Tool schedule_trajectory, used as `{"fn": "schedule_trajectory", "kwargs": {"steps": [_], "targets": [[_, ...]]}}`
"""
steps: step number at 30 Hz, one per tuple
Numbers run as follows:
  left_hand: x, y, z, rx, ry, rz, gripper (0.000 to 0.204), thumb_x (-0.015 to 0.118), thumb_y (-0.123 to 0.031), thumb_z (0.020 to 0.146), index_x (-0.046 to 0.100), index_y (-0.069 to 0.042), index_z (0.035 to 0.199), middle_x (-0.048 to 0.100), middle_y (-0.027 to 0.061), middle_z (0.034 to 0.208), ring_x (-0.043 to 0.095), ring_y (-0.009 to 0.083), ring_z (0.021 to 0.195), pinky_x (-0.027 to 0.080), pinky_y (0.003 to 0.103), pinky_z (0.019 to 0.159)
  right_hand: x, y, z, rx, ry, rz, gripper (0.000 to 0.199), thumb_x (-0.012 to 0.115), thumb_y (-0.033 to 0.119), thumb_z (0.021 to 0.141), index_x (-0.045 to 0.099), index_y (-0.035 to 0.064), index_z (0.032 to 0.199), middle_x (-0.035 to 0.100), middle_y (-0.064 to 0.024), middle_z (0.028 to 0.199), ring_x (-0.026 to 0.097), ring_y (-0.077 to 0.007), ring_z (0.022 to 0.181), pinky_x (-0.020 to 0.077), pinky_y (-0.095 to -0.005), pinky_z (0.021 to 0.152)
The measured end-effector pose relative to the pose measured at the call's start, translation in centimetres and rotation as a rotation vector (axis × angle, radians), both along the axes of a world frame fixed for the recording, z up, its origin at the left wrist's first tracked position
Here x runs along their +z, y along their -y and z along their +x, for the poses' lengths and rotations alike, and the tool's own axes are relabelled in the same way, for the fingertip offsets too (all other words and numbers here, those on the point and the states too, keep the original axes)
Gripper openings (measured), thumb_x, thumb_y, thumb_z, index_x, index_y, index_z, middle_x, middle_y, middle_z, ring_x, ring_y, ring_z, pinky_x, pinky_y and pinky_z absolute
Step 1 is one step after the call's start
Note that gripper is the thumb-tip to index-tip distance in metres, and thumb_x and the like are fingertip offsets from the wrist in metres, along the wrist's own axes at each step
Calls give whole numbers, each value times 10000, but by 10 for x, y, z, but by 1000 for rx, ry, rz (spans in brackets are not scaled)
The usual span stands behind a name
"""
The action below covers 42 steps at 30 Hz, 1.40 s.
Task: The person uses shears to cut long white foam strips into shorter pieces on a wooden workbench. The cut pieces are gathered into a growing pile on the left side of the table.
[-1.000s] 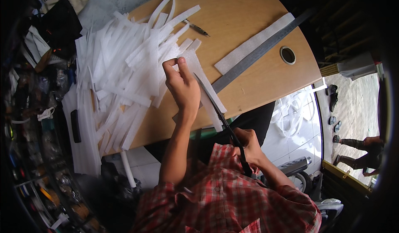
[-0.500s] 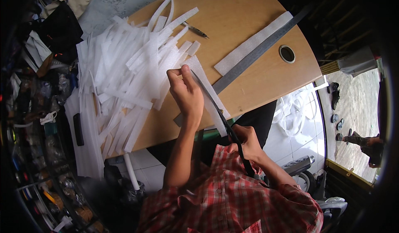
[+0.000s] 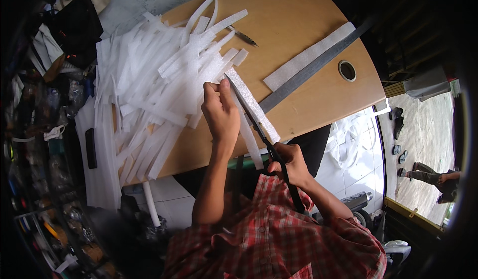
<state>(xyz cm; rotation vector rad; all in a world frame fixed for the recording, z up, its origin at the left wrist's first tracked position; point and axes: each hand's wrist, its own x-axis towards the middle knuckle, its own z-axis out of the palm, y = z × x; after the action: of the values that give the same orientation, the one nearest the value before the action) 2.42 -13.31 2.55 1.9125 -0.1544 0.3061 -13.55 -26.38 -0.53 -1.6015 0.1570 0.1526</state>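
Note:
My right hand (image 3: 293,163) is closed around the handles of large dark scissors (image 3: 260,125), whose long blades point up and left toward my other hand. Pinched by thumb and fingers of my left hand (image 3: 221,111) is a white foam strip, mostly covered near the fingertips. Along the right side of the blades lies one foam piece (image 3: 255,105), and a narrower foam piece (image 3: 250,144) hangs on their left, below the left hand. Whether the two are still joined near the fingertips cannot be made out.
Many cut foam strips (image 3: 144,75) are heaped on the wooden table (image 3: 294,10). A dark pen-like tool (image 3: 244,36) lies beside them. Farther right are a long grey ruler (image 3: 308,64), a flat foam piece (image 3: 311,55) and a round table hole (image 3: 347,71). Foam scraps (image 3: 348,139) lie on the floor.
The foam now shows as two pieces on either side of the blades, the narrower one hanging lower. My right hand has moved slightly up; the view has shifted a little.

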Motion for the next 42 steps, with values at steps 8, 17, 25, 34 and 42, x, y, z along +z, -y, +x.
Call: {"fn": "schedule_trajectory", "kwargs": {"steps": [8,17,25,34,42], "targets": [[16,-45,10,-59,-76,22,290,518,-225,1029,478,-9,839,382,32,535,348,114,500,311,325,490,15,-13,37,72,18,3,648,795,595,704,549,-4,733,478,2,546,470,-71,474,344,-252,434],[19,-59,13,-85,-127,-193,212,468,-219,1050,462,-20,978,558,54,576,485,77,526,361,278,509,28,-9,33,42,42,155,596,827,527,710,550,4,781,512,10,576,486,-51,518,365,-232,458],[26,7,52,-675,346,505,254,662,-257,924,581,-64,1068,618,78,800,584,218,745,440,357,700,30,36,-6,-248,82,16,730,729,712,682,541,12,765,470,41,569,439,-39,459,289,-214,426],[2,-18,55,-910,370,950,385,776,-206,781,624,-48,1097,625,71,1049,546,257,1086,366,410,976,13,57,-34,-320,-7,-39,712,728,708,693,541,23,744,456,49,544,442,-42,473,298,-224,436],[115,-86,84,-375,403,849,271,669,-62,873,581,29,1113,638,195,1048,635,374,987,484,397,863,11,67,-30,-318,34,-31,698,733,692,699,540,22,736,452,45,533,426,-40,454,291,-230,426]]}}
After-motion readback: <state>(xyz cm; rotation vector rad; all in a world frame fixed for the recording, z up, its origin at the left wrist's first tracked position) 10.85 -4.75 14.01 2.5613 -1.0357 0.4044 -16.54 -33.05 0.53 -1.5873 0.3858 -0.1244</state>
